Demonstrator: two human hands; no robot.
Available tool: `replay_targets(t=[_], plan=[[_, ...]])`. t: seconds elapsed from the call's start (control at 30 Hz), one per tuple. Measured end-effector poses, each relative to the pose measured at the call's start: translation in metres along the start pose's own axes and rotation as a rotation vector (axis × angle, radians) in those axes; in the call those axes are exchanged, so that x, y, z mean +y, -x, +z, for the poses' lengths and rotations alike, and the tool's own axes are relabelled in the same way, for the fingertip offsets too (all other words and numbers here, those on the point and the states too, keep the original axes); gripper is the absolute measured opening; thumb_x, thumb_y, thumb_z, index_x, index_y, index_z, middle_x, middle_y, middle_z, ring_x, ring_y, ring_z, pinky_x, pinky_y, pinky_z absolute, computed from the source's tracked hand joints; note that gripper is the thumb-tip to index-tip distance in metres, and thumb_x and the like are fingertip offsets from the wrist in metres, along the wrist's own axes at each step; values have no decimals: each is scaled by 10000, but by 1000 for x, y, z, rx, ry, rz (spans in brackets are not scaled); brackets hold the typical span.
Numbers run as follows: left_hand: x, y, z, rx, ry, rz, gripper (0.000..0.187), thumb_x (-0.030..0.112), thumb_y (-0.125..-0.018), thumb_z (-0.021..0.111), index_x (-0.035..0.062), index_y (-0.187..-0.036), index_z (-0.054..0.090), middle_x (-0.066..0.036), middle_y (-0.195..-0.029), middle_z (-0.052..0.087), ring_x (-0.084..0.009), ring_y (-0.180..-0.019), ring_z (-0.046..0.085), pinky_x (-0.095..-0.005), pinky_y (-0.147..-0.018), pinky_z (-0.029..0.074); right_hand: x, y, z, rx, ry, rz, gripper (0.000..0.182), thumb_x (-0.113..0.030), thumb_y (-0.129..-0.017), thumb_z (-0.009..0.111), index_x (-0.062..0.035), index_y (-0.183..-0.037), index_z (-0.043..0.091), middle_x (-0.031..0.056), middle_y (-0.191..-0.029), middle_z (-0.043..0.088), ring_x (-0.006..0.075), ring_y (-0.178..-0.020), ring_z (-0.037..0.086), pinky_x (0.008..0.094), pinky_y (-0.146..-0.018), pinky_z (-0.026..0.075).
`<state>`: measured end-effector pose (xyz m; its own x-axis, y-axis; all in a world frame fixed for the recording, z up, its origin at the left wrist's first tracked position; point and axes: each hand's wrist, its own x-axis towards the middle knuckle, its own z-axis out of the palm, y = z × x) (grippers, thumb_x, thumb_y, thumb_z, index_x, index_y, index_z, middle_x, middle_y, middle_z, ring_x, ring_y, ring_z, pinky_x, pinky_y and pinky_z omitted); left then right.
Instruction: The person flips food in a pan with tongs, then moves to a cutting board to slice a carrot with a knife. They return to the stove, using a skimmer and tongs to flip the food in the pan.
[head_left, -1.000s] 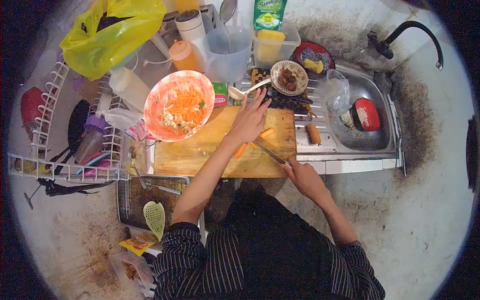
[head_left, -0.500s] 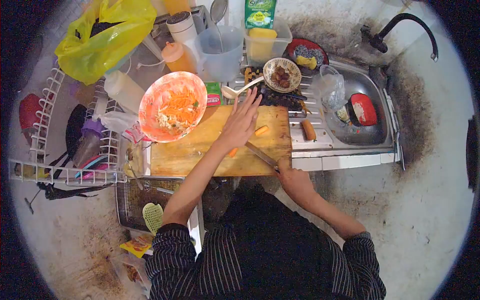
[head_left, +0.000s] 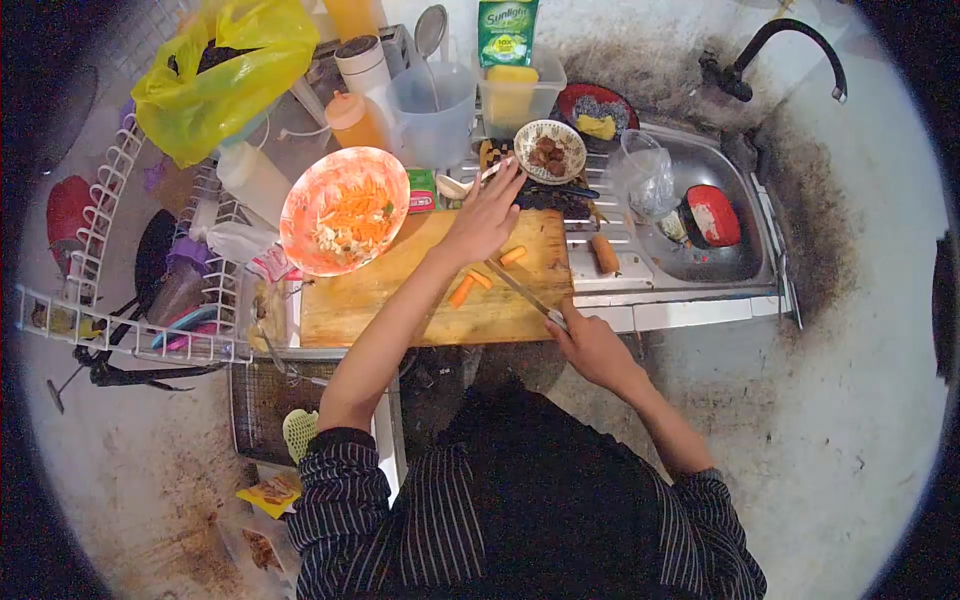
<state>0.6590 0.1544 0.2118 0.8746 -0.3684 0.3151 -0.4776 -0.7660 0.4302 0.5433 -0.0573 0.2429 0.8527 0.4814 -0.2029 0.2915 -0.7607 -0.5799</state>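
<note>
My left hand (head_left: pixel 482 226) reaches over the wooden cutting board (head_left: pixel 370 310), its fingers stretched out toward the far edge and nothing visible in its grasp. In my right hand (head_left: pixel 598 352), at the board's near right corner, is a knife (head_left: pixel 527 295); its blade slants up and left across the board. Around the blade lie orange carrot pieces: one (head_left: pixel 513 256) beyond it and others (head_left: pixel 461 292) on its left side. A bowl (head_left: pixel 292 225) of shredded orange and pale food sits at the board's far left.
On the right are a metal sink (head_left: pixel 765 240) and a black faucet (head_left: pixel 790 30). A carrot chunk (head_left: pixel 604 254) rests on the drainboard. Behind the board stand a small bowl (head_left: pixel 530 172), a ladle (head_left: pixel 453 188) and a plastic pitcher (head_left: pixel 430 120). A white wire rack (head_left: pixel 90 235) is at left.
The view has shifted slightly. My left hand and the knife have moved a little farther from me over the board, and more of the carrot pieces beside the blade now shows.
</note>
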Motion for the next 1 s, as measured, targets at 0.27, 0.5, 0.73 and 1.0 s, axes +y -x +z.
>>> replay_targets(t=[0.27, 0.5, 0.73, 1.0], plan=[[-4, 19, 12, -56, -52, -4, 465, 197, -903, 324, 9, -1323, 258, -137, -1432, 128, -253, -1332, 92, -461, -1072, 54, 6, 7, 19, 8, -4, -5, 284, -282, -885, 451, -36, -1014, 390, 262, -636, 558, 446, -629, 551, 531, -553, 423], [-5, 22, 11, -54, -41, -21, 463, 189, -903, 320, 9, -1325, 255, -138, -1432, 132, -250, -1334, 84, -462, -1071, 50, 3, 6, 18, 10, 23, -14, 312, -323, -878, 451, -39, -998, 402, 254, -636, 567, 433, -620, 571, 522, -541, 454], [-4, 21, 10, -43, -1, -19, 463, 188, -902, 319, 3, -1322, 259, -151, -1426, 145, -255, -1331, 102, -463, -1070, 53, -3, 5, 12, 14, 81, 17, 256, -285, -886, 458, -46, -960, 405, 248, -587, 542, 431, -594, 548, 518, -528, 413], [-5, 20, 10, -40, -11, -20, 452, 195, -906, 301, -1, -1313, 276, -152, -1420, 160, -263, -1326, 116, -470, -1070, 58, 1, 4, 12, 41, 80, -22, 255, -281, -886, 463, -36, -933, 407, 247, -577, 534, 433, -589, 546, 517, -515, 405]])
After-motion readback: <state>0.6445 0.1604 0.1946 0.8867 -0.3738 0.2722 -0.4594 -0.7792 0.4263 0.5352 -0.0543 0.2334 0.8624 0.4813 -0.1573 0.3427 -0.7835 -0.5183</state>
